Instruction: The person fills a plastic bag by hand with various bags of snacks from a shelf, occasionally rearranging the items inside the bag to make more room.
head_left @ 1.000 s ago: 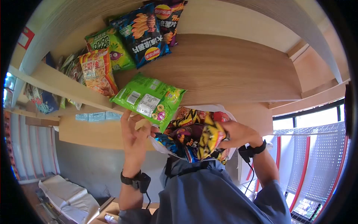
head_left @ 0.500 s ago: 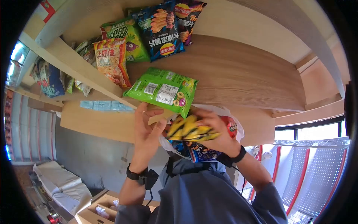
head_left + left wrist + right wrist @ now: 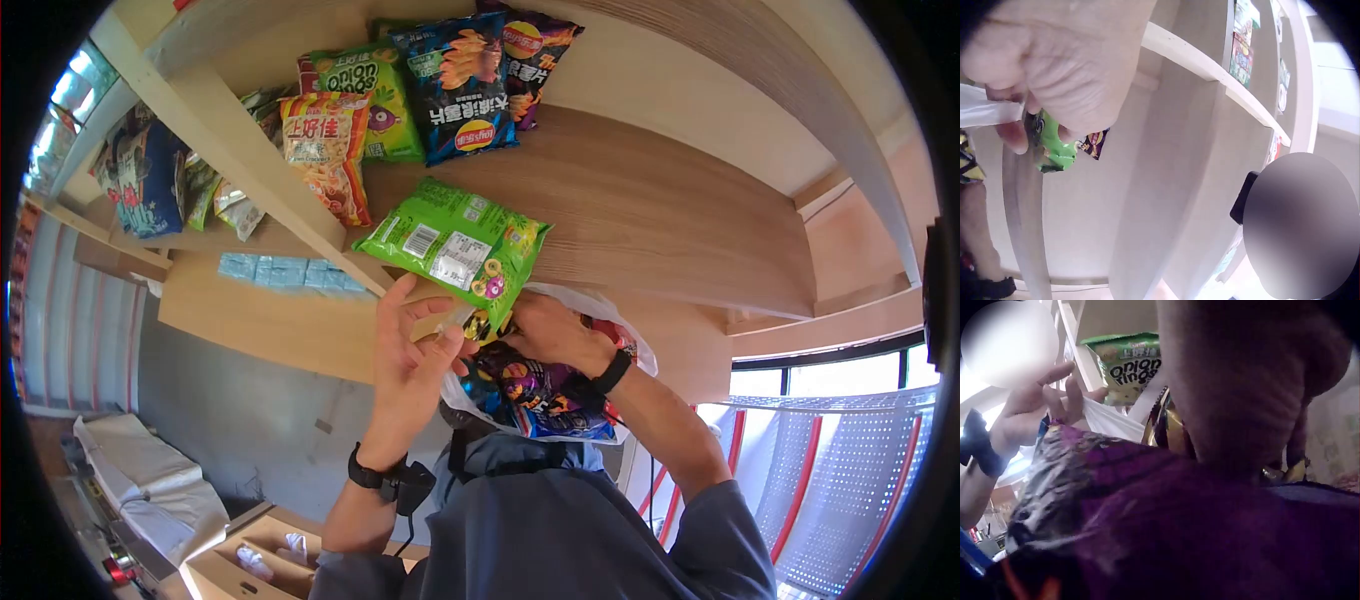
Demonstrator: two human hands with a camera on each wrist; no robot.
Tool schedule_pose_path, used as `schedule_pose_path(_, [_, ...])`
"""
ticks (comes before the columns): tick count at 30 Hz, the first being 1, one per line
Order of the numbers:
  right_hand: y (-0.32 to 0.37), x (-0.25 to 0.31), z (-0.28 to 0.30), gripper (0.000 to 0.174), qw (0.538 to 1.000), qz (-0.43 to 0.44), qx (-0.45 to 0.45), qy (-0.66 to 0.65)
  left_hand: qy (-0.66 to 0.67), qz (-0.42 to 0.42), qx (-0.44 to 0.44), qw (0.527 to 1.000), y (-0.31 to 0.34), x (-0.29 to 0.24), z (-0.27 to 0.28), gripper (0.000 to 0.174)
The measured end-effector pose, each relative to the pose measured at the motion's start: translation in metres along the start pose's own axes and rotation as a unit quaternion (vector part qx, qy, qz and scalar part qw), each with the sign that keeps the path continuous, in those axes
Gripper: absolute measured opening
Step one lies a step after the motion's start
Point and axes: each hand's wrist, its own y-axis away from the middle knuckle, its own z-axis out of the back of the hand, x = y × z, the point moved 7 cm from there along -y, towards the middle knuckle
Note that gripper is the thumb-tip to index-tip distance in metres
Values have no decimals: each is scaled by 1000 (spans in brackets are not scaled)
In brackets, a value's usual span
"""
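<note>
My left hand [image 3: 405, 345] pinches the edge of a white plastic bag [image 3: 988, 109] between thumb and fingers. That bag [image 3: 640, 350] is packed with snack packets, among them a purple chip packet [image 3: 530, 385]. Inside its opening, my right hand [image 3: 560, 335] grips a yellow-and-black snack packet [image 3: 482, 326]; its fingertips are hidden. Above both hands, a green onion rings packet [image 3: 455, 240] lies back side up on the shelf's front edge, jutting over the bag. Its onion rings lettering shows in the right wrist view [image 3: 1132, 372].
The wooden shelf [image 3: 680, 210] has a divider [image 3: 245, 150] on the left. An orange packet [image 3: 325, 150], a green packet [image 3: 385, 95], a blue chip packet [image 3: 460, 90] and a purple one [image 3: 530, 60] stand at the back. A cardboard box [image 3: 225, 570] sits below left.
My right hand has swung the yellow-and-black packet leftward across the bag, under the green packet. My left hand keeps hold of the bag's edge. The head view has shifted left.
</note>
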Motion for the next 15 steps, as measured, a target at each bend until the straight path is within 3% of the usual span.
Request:
schedule_pose_path(2, [-11, 0, -17, 42, 984, -4, 142, -104, 10, 7, 1, 1000, 3, 4, -2, 78])
schedule_pose_path(3, [-14, -12, -33, 42, 985, -6, 140, -104, 2, 7, 4, 1000, 3, 4, -4, 77])
schedule_pose_path(5, [-28, -43, -67, 39, 988, 88, 19, -122, -8, 2, 10, 1000, 1, 3, -6, 77])
schedule_pose_path(8, [-37, -64, -87, 38, 978, 50, 36, -198, -32, -4, -3, 999, 2, 0, 0, 75])
schedule_pose_path(9, [-37, -54, -77, 38, 978, 54, 34, -197, -24, 5, -14, 1000, 3, 1, 6, 73])
schedule_pose_path(11, [-23, -46, -66, 35, 985, -82, 128, -82, -14, 11, -30, 999, 3, 3, 11, 72])
schedule_pose_path(12, [-17, -31, -46, 47, 988, -90, 116, -53, -16, 14, -35, 999, 3, 3, 13, 71])
schedule_pose_path(13, [-8, -14, -24, 47, 988, -84, 119, -50, -18, 16, -41, 999, 2, 4, 15, 71])
schedule_pose_path(15, [8, 15, 21, 64, 972, -2, 29, -231, -16, 13, -43, 999, -1, 6, 18, 71])
